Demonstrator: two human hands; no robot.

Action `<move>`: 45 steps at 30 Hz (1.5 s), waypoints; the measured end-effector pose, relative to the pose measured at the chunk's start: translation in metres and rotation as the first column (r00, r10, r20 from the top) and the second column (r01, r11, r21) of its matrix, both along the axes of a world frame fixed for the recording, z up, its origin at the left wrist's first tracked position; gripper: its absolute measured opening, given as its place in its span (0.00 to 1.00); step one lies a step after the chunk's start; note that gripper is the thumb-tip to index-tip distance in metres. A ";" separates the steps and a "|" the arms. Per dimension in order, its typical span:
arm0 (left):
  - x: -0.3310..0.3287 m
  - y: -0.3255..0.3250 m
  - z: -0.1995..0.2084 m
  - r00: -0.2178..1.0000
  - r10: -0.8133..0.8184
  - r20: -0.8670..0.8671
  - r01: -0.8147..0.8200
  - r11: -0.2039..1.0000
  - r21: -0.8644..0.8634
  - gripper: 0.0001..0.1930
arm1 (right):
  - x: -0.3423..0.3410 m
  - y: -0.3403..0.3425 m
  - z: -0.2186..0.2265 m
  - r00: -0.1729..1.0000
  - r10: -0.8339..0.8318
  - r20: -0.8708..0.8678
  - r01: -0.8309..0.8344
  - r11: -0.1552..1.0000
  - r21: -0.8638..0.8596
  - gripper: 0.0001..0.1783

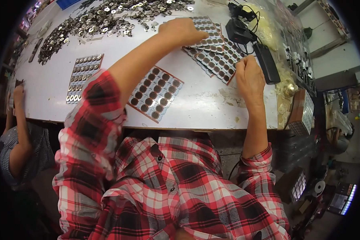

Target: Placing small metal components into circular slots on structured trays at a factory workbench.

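My left hand [179, 32] reaches across to the far middle of the table, its fingers closed on the top panel [208, 26] of an overlapping pile. These panels are flat sheets with rows of dark round discs and reddish-brown edges. Fanned out below it is another disc panel [222, 60]. My right hand [250, 78] is closed at that panel's right edge; its fingertips are partly hidden. Nearer to me, a separate panel with dark discs [156, 94] lies flat. To its left rests a panel with shiny metal rings [84, 78].
A long heap of small metal parts [96, 26] spreads over the far left. Black power adapters [238, 32] and a long black box [266, 64] with cables stand beside the pile. Clear plastic bags [286, 60] line the right side. Another person's hand [18, 96] is at the left edge.
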State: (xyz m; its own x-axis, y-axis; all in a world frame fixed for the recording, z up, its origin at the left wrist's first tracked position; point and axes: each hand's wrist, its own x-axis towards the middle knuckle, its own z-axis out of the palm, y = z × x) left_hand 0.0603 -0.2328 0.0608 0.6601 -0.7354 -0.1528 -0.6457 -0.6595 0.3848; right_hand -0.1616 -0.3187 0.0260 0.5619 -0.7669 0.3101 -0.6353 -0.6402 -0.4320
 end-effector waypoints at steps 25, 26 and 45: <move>0.053 -0.001 -0.039 0.963 -0.242 -0.122 0.214 0.956 -0.203 0.27 | 0.041 -0.031 -0.018 0.875 0.136 0.464 -0.432 0.652 0.623 0.15; 0.037 0.000 -0.031 0.971 -0.087 -0.224 0.017 0.955 -0.297 0.29 | 0.034 -0.034 -0.012 0.871 0.105 0.480 -0.431 0.632 0.644 0.14; -0.018 0.172 -0.018 0.971 -0.022 0.237 0.179 0.722 -0.668 0.13 | 0.054 0.020 0.035 0.810 0.310 0.498 -0.578 0.566 0.588 0.10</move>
